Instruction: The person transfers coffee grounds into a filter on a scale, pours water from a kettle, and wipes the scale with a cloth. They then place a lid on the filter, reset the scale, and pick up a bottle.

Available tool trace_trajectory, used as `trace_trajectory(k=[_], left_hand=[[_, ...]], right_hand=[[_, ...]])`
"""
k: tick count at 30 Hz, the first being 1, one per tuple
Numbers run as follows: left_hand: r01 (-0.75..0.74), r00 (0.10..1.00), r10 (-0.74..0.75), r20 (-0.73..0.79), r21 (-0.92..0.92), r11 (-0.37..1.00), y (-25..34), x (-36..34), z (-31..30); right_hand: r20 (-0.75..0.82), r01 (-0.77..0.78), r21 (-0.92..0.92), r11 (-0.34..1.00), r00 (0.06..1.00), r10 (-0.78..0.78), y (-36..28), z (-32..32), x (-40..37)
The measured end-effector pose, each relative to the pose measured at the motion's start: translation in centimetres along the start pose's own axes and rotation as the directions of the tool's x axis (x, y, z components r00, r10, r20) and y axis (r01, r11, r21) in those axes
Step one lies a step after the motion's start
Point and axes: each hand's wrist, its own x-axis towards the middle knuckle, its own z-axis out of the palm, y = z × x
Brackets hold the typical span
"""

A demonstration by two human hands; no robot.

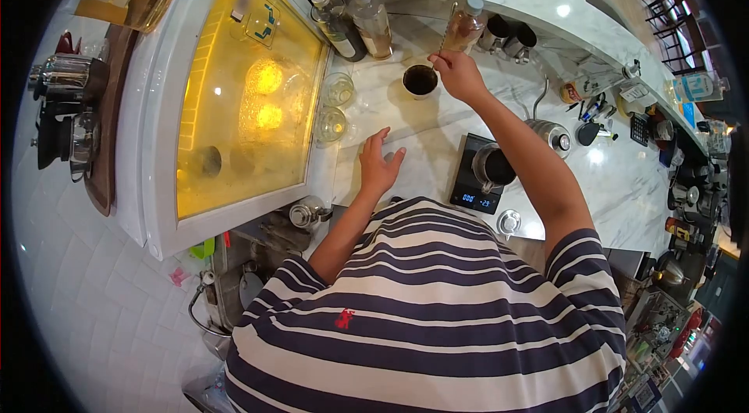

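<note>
My right hand (460, 76) pinches a long thin stirring spoon (449, 26), its handle sticking up and away from me. The fingers are beside the rim of a cup (409, 90) of dark liquid on the marble counter; the spoon's lower end is hard to make out. My left hand (380, 168) hovers over the counter nearer my body, fingers apart and holding nothing. Between my right forearm and my body, a black digital scale (463, 176) bears a glass server (481, 169) with dark contents. A small glass lid-like piece (509, 222) lies by the scale.
Two clear glasses (331, 126) stand beside the yellow-lit glass-door cabinet (242, 101) on my left. Several bottles (371, 26) line the back, with metal cups (520, 42) farther right. A steel kettle (552, 137) is beyond my right forearm.
</note>
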Motion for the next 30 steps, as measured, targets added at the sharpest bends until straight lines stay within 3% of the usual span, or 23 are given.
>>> trace_trajectory(k=[5, 11, 14, 18, 22, 25, 28, 30], left_hand=[[-0.044, 0.999, 0.044, 0.004, 0.028, 0.999, 0.3, -0.3, 0.2], [-0.043, 0.999, 0.042, 0.023, 0.006, 0.999, 0.2, -1.0, 0.5], [-0.071, 0.997, 0.07, 0.021, 0.041, 0.997, 0.1, -1.2, 0.5], [-0.094, 0.995, 0.093, 0.03, 0.047, 0.994, -0.5, -1.4, 0.9], [-0.071, 0.994, 0.068, 0.083, 0.037, 0.997, -0.8, -1.9, 1.3], [-0.07, 0.995, 0.056, 0.088, 0.165, 0.984, -0.3, -2.4, 1.9], [-0.093, 0.992, 0.068, 0.102, 0.255, 0.963, -0.2, -2.6, 2.4], [-0.132, 0.988, 0.102, 0.113, 0.296, 0.946, -0.3, -2.6, 2.9]], right_hand=[[-0.177, 0.125, 0.119, 0.985, 0.979, -0.103, -0.5, -1.8, -2.9], [-0.32, 0.091, 0.309, 0.947, 0.947, 0.014, 1.2, -3.6, -5.5], [-0.131, -0.15, 0.641, 0.752, 0.945, 0.3, 0.1, -5.7, -8.1], [-0.184, -0.045, 0.803, 0.595, 0.93, 0.319, -0.7, -8.6, -13.4], [-0.296, 0.091, 0.847, 0.523, 0.899, 0.323, 0.5, -11.0, -20.1], [-0.406, 0.087, 0.678, 0.729, 0.872, 0.273, 1.1, -12.7, -25.6], [-0.46, 0.057, 0.529, 0.847, 0.857, 0.23, 1.0, -13.1, -30.1], [-0.506, 0.115, 0.434, 0.894, 0.852, 0.136, 0.8, -12.1, -31.5]])
